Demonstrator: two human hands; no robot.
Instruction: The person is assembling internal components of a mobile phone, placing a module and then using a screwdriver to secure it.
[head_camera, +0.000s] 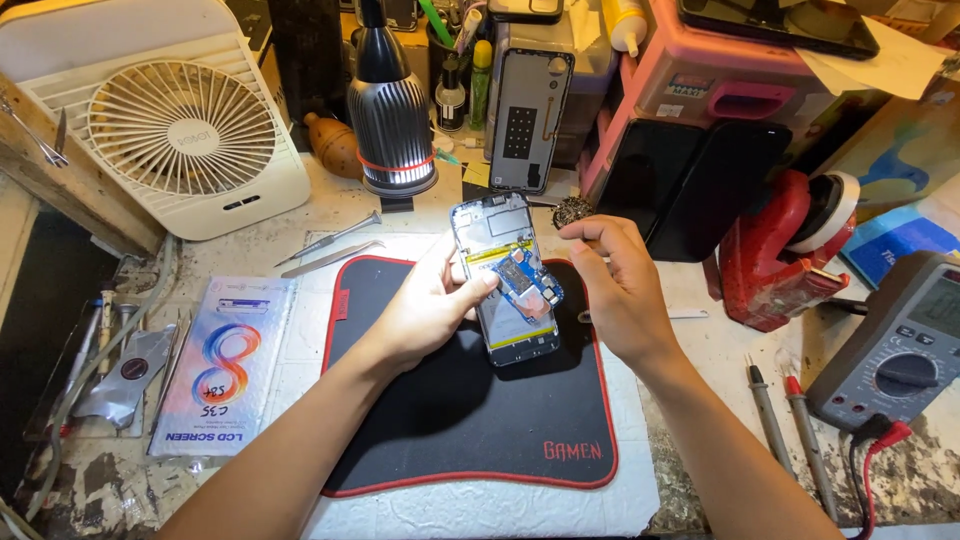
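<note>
Opened phone (503, 285) held above a black mat with red edging (470, 420), back cover off, inner frame and battery area exposed, lit brightly from above. Left hand (425, 310) closed around the phone's left edge, thumb pressed on a small blue circuit board (527, 280) lying across the middle of the phone. Right hand (620, 290) just beside the phone's right edge, fingers curled inward with thumb and forefinger pinched together near the upper right corner; whether anything sits between those fingertips cannot be told. Small dark round part (573, 211) just above the right hand's knuckles, contact with the hand unclear. Mat resting on a white cloth (480, 510) spread over a worn workbench. Lamp with ribbed grey head (390, 130) standing behind the phone, pointing down. White desk fan (180, 140) at far left of the bench. Two pairs of tweezers (330, 248) lying between fan and mat, near the mat's upper left corner. Flat white package with colourful print (222, 365) left of the mat, alongside loose metal tools (110, 350). Second phone frame (528, 120) propped upright behind the lamp. Two dark phone screens (690, 185) leaning against a pink drawer box (720, 80) at upper right. Red tape dispenser (790, 250) right of those screens. Grey multimeter (900, 340) at far right, its probes (790, 425) lying on the bench in front of it.
</note>
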